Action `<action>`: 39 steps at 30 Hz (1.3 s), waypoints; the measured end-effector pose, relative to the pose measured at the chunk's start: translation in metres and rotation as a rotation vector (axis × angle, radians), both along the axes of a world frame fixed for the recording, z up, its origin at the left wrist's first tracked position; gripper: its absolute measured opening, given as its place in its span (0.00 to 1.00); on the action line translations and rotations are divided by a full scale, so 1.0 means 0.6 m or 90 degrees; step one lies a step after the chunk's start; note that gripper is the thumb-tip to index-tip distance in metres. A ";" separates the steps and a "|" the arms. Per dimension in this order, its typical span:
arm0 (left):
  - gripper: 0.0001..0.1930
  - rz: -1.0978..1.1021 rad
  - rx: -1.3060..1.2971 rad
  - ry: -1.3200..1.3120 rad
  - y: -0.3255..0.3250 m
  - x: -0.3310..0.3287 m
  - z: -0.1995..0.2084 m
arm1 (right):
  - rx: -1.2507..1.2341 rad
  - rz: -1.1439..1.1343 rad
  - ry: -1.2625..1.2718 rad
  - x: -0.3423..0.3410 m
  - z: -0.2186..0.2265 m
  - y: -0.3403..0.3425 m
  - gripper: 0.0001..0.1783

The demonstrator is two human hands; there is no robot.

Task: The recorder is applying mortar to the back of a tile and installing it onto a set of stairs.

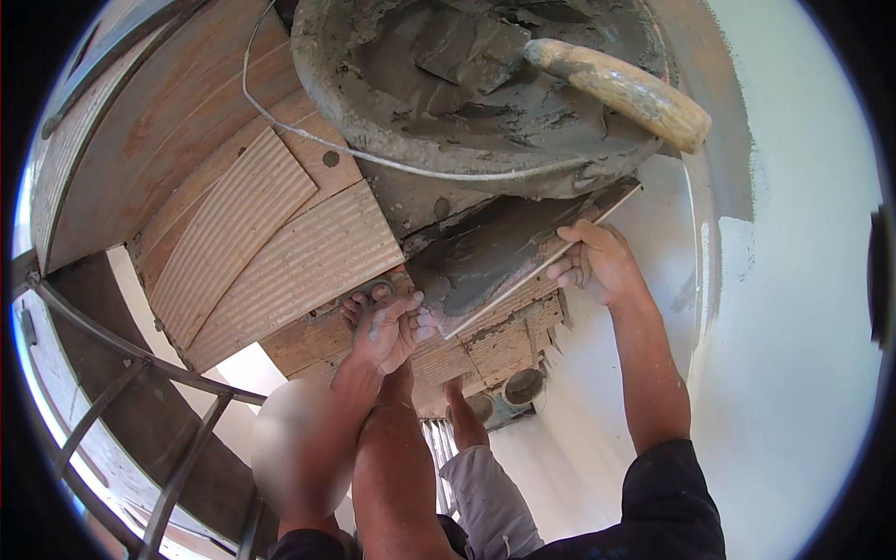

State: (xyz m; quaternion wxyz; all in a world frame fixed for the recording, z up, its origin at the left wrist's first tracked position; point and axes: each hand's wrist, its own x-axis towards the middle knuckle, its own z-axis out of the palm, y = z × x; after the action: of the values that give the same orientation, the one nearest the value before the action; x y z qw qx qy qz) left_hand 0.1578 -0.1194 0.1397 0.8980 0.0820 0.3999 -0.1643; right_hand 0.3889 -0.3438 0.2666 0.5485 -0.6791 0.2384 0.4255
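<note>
Holding a mortar-coated tile by its edges, just this side of the basin. Right hand: closed in a pinch on the long pale edge. Left hand: fingers closed at the near corner; exact finger placement partly hidden. Good handling, as I judge it: share the load between both grips, keep the coated face level so wet mortar doesn't slump, fingertips on the rim rather than in the spread. Thin edge, probably brittle; avoid twisting.

Materials: mortar dark grey, smooth and wet-looking mid-tile, ragged toward the near edge. Basin round, thick-rimmed, crusted. Trowel handle wooden, rounded, smeared, lying across the mix. Ribbed tiles at left: buff, parallel grooves, overlapping.
</note>
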 end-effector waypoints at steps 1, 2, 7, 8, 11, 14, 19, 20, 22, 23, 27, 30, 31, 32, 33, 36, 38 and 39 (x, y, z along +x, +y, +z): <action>0.05 -0.006 -0.004 -0.003 0.003 0.009 0.007 | -0.003 0.000 0.013 0.008 0.004 0.002 0.14; 0.04 0.005 -0.006 0.000 0.005 0.018 0.014 | -0.007 -0.007 0.010 0.014 0.004 0.005 0.14; 0.03 0.061 -0.042 0.033 0.009 0.021 -0.005 | -0.021 0.043 -0.027 0.036 -0.015 0.029 0.17; 0.03 0.072 -0.032 0.044 0.008 0.024 -0.002 | -0.035 0.053 -0.010 0.041 -0.021 0.028 0.19; 0.03 0.093 -0.022 0.054 0.014 0.023 -0.003 | -0.044 0.044 -0.012 0.042 -0.024 0.045 0.18; 0.04 0.124 0.001 0.030 0.013 0.029 0.008 | -0.016 0.033 -0.009 0.033 -0.022 0.058 0.20; 0.14 0.061 0.049 -0.077 0.018 0.013 -0.028 | 0.011 -0.055 -0.002 0.023 -0.019 0.042 0.13; 0.14 0.016 0.250 -0.096 0.028 0.004 -0.038 | -0.001 -0.060 -0.004 0.021 -0.021 0.042 0.08; 0.15 -0.031 0.449 -0.111 0.044 -0.022 -0.045 | 0.018 -0.051 0.004 0.019 -0.029 0.037 0.12; 0.16 -0.198 0.851 -0.099 0.060 -0.040 -0.037 | 0.033 -0.049 0.008 0.019 -0.032 0.035 0.15; 0.17 -0.345 1.403 -0.024 0.091 -0.092 -0.050 | 0.035 -0.044 -0.007 0.017 -0.038 0.029 0.15; 0.17 -0.342 1.371 0.012 0.092 -0.125 -0.075 | 0.019 -0.030 -0.031 0.017 -0.039 0.036 0.15; 0.17 -0.342 1.368 0.015 0.090 -0.127 -0.074 | 0.008 -0.027 -0.036 0.015 -0.035 0.037 0.15; 0.17 -0.341 1.360 0.002 0.088 -0.128 -0.074 | -0.002 -0.025 -0.040 0.013 -0.032 0.038 0.15; 0.17 -0.340 1.352 -0.011 0.086 -0.130 -0.073 | -0.004 -0.022 -0.039 0.008 -0.031 0.038 0.15; 0.17 -0.331 1.331 -0.044 0.082 -0.133 -0.072 | -0.007 -0.028 -0.056 0.007 -0.028 0.043 0.15; 0.17 -0.355 1.308 -0.019 0.083 -0.142 -0.073 | -0.012 -0.036 -0.062 0.005 -0.030 0.047 0.16; 0.18 -0.378 1.286 0.006 0.083 -0.146 -0.075 | -0.013 -0.035 -0.062 0.005 -0.036 0.048 0.16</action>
State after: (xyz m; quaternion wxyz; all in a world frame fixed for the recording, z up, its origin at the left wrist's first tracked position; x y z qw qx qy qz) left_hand 0.0700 -0.0694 0.0948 0.3344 0.8866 0.3181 0.0315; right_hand 0.3917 -0.3150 0.2449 0.5638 -0.6979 0.2345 0.3743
